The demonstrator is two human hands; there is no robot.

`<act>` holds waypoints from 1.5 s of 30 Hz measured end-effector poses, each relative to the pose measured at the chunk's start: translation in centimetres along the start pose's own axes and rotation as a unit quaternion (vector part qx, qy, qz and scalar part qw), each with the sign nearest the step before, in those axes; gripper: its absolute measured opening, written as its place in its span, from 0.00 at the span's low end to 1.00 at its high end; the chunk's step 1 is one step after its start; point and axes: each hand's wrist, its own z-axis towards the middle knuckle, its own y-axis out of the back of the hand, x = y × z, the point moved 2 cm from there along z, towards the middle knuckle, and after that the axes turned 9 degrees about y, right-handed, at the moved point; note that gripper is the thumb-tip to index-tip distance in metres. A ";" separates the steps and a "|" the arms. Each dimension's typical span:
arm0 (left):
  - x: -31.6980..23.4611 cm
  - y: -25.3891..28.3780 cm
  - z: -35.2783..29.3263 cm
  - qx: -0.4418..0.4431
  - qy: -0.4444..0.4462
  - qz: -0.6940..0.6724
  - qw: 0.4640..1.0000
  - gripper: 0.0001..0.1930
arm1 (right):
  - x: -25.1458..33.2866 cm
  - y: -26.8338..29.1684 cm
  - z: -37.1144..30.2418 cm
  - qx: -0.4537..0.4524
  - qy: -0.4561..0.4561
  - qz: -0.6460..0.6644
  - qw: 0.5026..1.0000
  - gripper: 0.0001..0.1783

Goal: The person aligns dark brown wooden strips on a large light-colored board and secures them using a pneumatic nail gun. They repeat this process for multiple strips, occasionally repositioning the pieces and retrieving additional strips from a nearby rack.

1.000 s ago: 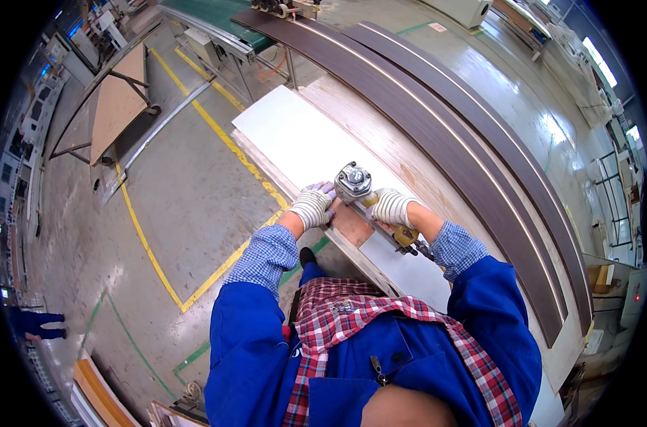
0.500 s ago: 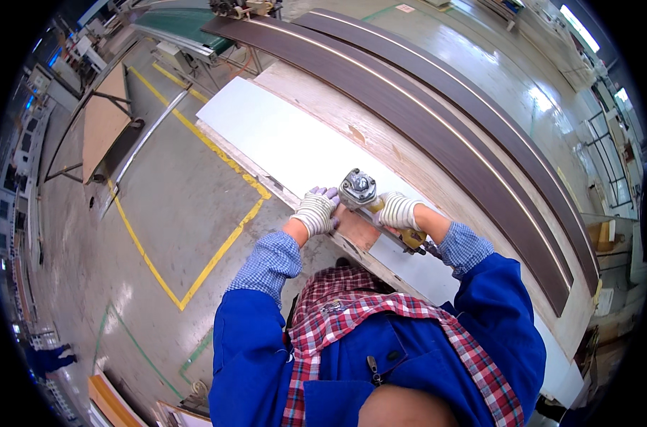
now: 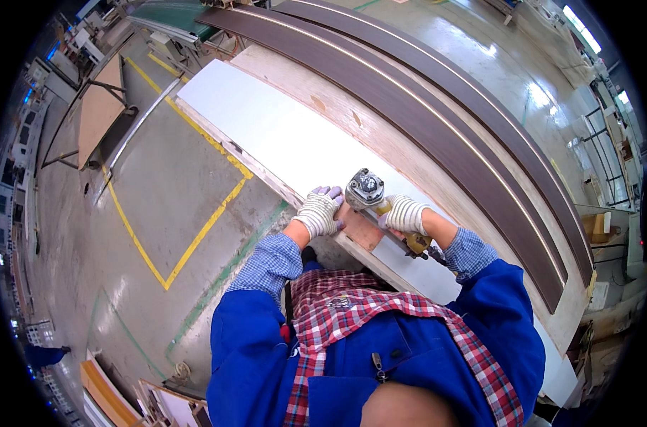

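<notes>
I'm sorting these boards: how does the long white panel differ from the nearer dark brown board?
The long white panel is plain, while the nearer dark brown board is striped lengthwise. The white panel looks shorter than the brown board. The left hand is at the white panel; the brown board lies farther off. Both lie flat.

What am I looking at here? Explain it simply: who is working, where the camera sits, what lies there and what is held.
There is no robot: a person in blue workwear works by hand. A wide fisheye camera worn on the head looks down, so straight edges look bent. The white-striped gloved right hand grips a yellow tool with a blocky silver metal head. The white-striped gloved left hand is beside that tool, at the near edge of a long, flat white panel. The panel lies on a pale wooden surface, alongside two long dark-brown boards.
</notes>
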 end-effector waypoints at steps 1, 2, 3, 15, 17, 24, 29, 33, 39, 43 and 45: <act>-1.1 -0.5 -0.1 -0.001 -0.004 -0.002 1.000 0.33 | -0.9 0.2 -0.8 0.004 0.002 -0.004 1.000 0.10; -2.2 -1.1 -0.2 0.003 0.005 0.011 1.000 0.32 | -1.7 0.5 -1.5 0.001 0.010 -0.017 1.000 0.09; -3.3 -1.5 -0.3 -0.008 -0.003 0.012 1.000 0.32 | -2.7 0.6 -2.3 -0.002 0.013 -0.029 0.999 0.09; -14.3 -6.9 -1.8 0.010 -0.039 0.023 0.999 0.33 | -13.2 2.2 -10.7 -0.004 0.009 -0.068 0.998 0.13; -15.8 -7.9 -1.9 0.017 -0.046 0.020 0.999 0.33 | -15.0 2.4 -11.8 -0.012 0.026 -0.065 0.997 0.12; -23.1 -10.2 -3.1 0.011 -0.058 0.009 0.998 0.31 | -20.2 3.5 -17.6 -0.009 -0.001 -0.033 0.999 0.12; -28.5 -12.8 -3.5 0.050 -0.043 0.006 0.998 0.33 | -24.9 4.6 -21.4 -0.010 0.018 -0.047 0.999 0.11; -33.6 -15.2 -4.3 -0.006 -0.041 -0.007 0.999 0.34 | -29.0 5.6 -24.5 -0.004 0.040 -0.070 0.997 0.12; -40.5 -17.8 -5.0 0.023 -0.049 0.009 0.998 0.35 | -34.2 7.0 -30.2 -0.006 0.025 -0.063 0.998 0.12; -44.4 -19.2 -5.3 0.020 -0.076 0.003 0.997 0.34 | -37.8 7.3 -33.3 -0.027 0.024 -0.076 0.996 0.13; -46.4 -20.1 -5.8 0.034 -0.076 -0.014 0.996 0.32 | -39.9 7.4 -35.0 -0.023 0.020 -0.067 0.997 0.14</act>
